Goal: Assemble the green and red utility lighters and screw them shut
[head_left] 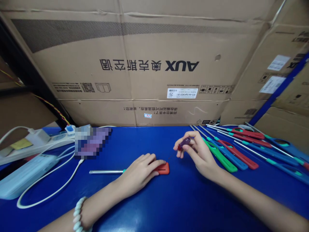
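An orange-red long-nosed lighter [164, 168] lies flat on the blue table, its metal tube pointing left. My left hand [142, 169] is closed over its handle from above, so most of the middle is hidden; the slotted handle end sticks out to the right. Raised to the right of it, my right hand [199, 154] pinches a small, dark purple, see-through piece [185, 142] with a reddish end. Its exact kind is hard to tell, as the fingers cover part of it. The piece and the lighter are apart.
Several long-nosed lighters with green, blue and red handles [241, 153] lie fanned out at the right. To the left are a power strip [60, 137], a pale blue power bank [29, 175], white cables and a blurred purple item [94, 141]. A cardboard wall [145, 42] closes the back.
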### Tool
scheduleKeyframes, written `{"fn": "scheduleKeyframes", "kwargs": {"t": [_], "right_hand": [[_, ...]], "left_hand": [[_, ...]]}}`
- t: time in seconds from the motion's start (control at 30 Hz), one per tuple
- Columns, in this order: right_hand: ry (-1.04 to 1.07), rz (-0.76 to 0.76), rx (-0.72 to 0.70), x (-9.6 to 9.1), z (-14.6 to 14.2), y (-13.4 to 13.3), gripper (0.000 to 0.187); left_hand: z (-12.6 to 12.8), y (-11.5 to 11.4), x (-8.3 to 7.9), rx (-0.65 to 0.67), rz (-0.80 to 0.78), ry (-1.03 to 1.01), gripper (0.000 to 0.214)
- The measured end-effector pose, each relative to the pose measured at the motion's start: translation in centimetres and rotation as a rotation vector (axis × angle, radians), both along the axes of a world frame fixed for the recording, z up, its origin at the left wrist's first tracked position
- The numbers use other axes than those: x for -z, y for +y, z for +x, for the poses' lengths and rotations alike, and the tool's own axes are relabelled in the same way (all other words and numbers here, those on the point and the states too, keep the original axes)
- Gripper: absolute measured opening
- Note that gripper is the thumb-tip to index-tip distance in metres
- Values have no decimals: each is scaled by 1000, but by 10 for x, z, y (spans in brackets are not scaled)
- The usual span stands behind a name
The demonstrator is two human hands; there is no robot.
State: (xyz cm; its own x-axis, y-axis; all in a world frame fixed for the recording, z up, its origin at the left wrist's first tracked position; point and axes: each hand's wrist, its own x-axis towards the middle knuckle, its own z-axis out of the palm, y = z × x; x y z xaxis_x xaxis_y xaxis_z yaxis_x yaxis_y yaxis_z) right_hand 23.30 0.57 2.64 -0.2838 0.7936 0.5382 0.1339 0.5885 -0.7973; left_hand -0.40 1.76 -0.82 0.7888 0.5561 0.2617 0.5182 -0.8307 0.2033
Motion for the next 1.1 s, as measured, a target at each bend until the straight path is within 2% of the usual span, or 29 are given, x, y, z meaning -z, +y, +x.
{"fn": "scheduleKeyframes", "kwargs": {"t": [0.37,0.83,0.97,1.1], "right_hand": [[-43,-37,-81,5,-4,-9,8],[-91,-35,-76,4,-6,-9,11],[-174,74,-16,6,-5,-10,26],[-330,346,145,8,-4,-9,15]], "left_hand": [[1,-1,-2,-4,-45,-6,30],[4,-4,4,39,-1,-15,32],[9,-13,5,70,-1,-6,31],[11,-20,0,75,-15,12,33]]}}
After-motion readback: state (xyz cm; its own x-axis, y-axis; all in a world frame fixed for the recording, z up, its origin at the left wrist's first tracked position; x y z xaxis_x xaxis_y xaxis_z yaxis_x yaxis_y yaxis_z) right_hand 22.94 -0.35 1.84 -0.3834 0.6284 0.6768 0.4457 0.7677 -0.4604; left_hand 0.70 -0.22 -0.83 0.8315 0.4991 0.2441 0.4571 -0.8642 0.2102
